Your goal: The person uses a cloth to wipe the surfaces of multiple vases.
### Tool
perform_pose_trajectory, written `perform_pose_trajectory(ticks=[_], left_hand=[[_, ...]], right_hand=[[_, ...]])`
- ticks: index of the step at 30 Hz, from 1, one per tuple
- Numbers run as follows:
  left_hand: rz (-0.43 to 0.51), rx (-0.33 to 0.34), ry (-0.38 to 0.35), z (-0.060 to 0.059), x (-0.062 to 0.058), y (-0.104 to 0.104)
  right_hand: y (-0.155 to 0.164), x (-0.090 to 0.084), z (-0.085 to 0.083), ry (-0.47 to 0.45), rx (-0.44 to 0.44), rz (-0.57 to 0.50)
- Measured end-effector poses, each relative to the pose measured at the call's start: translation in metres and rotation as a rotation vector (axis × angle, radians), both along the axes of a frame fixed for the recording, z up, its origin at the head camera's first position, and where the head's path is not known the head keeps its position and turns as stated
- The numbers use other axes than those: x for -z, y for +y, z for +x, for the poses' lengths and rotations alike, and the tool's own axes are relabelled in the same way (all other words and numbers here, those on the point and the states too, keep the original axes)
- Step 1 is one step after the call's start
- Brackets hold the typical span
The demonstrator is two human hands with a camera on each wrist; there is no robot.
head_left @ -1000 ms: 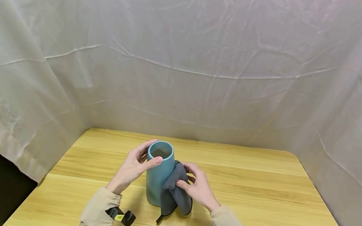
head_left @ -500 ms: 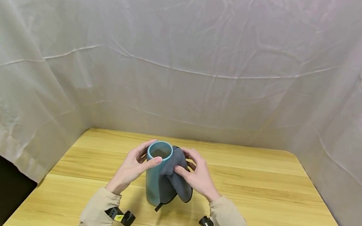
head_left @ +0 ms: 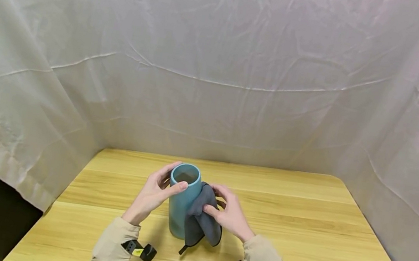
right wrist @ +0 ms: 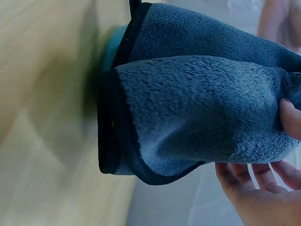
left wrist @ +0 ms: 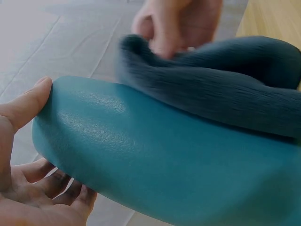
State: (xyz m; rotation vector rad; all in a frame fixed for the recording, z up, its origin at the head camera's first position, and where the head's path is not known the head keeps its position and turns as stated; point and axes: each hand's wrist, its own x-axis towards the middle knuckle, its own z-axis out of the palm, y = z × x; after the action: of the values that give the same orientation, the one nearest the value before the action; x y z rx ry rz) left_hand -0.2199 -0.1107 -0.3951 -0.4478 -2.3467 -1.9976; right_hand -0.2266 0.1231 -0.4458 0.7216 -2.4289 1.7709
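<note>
Items counted: one vase, one cloth, two hands, one table, and a draped backdrop.

Nearest the wearer, two beige sleeves point(head_left: 110, 248) are entering from the near edge, each carrying a small black wrist device. The left hand point(head_left: 150, 194) is gripping the teal vase point(head_left: 182, 204) at its upper rim, thumb lying across the near lip and fingers curling around the far side; the left wrist view is showing the thumb point(left wrist: 26, 103) pressing on the wall and the fingers point(left wrist: 56, 186) cupping beneath it. The vase is a tall, smooth-walled cylinder with a rounded rim, a matte finish with a faint pebbled grain, and an open mouth. It is standing upright on the table, directly under the left hand's hold.

The right hand point(head_left: 229, 214) is pinching a dark grey cloth point(head_left: 200, 219) and pressing it against the side of the vase opposite the left hand, just below the rim. The cloth is a soft, napped fleece with black stitched edging, bunched into folds; its loose end is hanging below the grip, close to the tabletop. The right wrist view is showing fingertips point(right wrist: 254, 181) curling beneath the folds.

The table point(head_left: 301, 229) is light wood with lengthwise grain. Beyond it, wrinkled white fabric point(head_left: 221, 58) is hanging on three sides.
</note>
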Motion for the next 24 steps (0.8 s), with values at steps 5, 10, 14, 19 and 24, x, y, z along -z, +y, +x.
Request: perform_pose_trajectory(ticks=[5,10,14,19,24], left_hand=[[-0.003,-0.002,-0.001,0.0,0.0,0.0],[0.001,-0.002,-0.008,0.001,-0.001,0.0],[-0.001,0.0,-0.001,0.001,0.0,0.0],[-0.003,-0.003,-0.004,0.001,0.0,0.0],[-0.004,-0.005,-0.007,0.001,0.0,0.0]], right_hand=[[0.001,0.008,0.001,-0.02,-0.006,0.014],[-0.002,-0.002,0.002,-0.017,0.015,-0.01],[-0.005,-0.019,0.002,0.027,0.022,-0.047],[-0.006,-0.035,0.001,0.064,0.02,-0.071],[-0.005,-0.028,0.0,0.049,0.016,-0.05]])
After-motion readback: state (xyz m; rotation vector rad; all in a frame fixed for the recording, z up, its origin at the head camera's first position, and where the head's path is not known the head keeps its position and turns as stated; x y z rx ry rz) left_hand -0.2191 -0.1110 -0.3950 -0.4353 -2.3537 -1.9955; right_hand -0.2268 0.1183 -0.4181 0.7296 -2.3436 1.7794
